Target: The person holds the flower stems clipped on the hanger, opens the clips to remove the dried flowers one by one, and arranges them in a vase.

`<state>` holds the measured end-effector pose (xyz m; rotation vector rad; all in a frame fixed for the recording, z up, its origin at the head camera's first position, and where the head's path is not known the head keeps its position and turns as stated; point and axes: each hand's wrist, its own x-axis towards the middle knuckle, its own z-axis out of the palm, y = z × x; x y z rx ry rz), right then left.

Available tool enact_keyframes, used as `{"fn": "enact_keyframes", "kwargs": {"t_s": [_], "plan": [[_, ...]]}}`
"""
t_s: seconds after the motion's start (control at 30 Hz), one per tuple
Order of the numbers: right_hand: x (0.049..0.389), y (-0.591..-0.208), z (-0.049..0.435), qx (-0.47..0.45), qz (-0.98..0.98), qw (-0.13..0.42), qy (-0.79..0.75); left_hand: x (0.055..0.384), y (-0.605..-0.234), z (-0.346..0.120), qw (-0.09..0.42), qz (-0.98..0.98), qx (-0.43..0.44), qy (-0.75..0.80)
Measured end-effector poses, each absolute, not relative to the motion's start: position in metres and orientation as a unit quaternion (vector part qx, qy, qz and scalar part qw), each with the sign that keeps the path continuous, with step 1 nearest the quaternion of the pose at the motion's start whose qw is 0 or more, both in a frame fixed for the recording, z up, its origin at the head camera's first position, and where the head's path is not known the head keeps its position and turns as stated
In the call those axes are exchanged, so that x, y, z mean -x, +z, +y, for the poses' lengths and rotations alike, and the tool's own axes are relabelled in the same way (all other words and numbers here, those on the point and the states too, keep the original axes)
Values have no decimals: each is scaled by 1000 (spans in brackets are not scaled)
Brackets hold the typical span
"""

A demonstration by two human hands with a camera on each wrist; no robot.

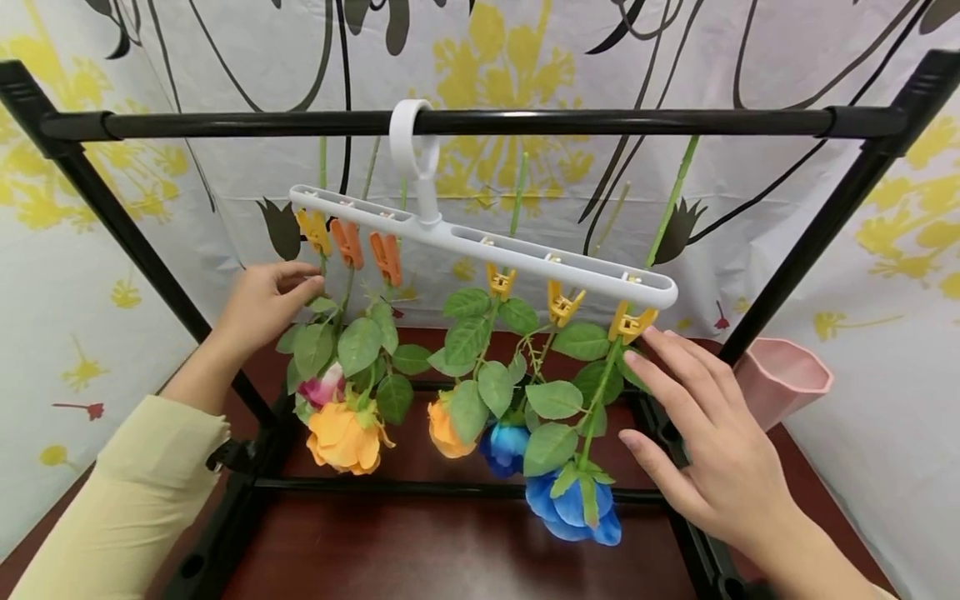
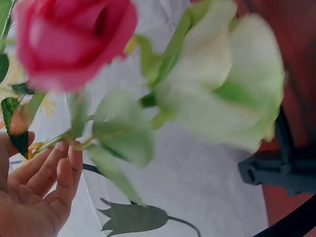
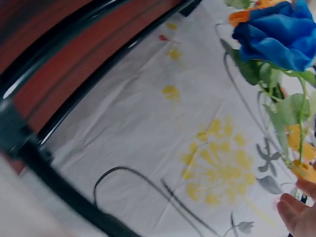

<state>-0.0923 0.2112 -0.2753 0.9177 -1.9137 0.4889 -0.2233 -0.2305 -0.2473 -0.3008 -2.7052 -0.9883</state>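
A pale grey clip hanger (image 1: 427,229) hangs tilted, right end lower, from a black rail. Its yellow and orange clips (image 1: 386,258) hold artificial flowers head down. My left hand (image 1: 262,308) is by the leftmost yellow clip (image 1: 313,232), fingertips right at the stem of a white rose (image 2: 222,84); a pink rose (image 2: 74,39) hangs beside it. My right hand (image 1: 705,433), fingers spread and nearly straight, has its fingertips at the rightmost yellow clip (image 1: 632,323). That clip grips the stem of a blue rose (image 1: 573,504). In the right wrist view only fingertips (image 3: 298,210) show.
The black rack (image 1: 262,125) has a top rail, slanted side posts and a low crossbar (image 1: 450,490) over a dark red tabletop (image 1: 450,550). A pink faceted pot (image 1: 783,379) stands beyond the right post. Behind hangs a white cloth (image 1: 247,50) with yellow and grey floral prints.
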Motion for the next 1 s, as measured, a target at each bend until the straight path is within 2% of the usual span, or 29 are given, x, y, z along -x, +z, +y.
{"fn": "enact_keyframes", "kwargs": {"t_s": [0.13,0.37,0.53,0.73,1.0], "plan": [[89,-270,201,-365,-779,461,219,222,-254,-232,114,-922,118,-352],[78,-263,191,-359,-769,470,243,215,-259,-238,140,-925,143,-323],[76,-259,186,-378,-759,451,279,206,-258,-243,157,-930,138,-302],[79,-257,176,-397,-762,396,325,194,-261,-243,180,-929,121,-300],[90,-263,155,-368,-820,266,347,182,-264,-234,194,-919,112,-325]]}}
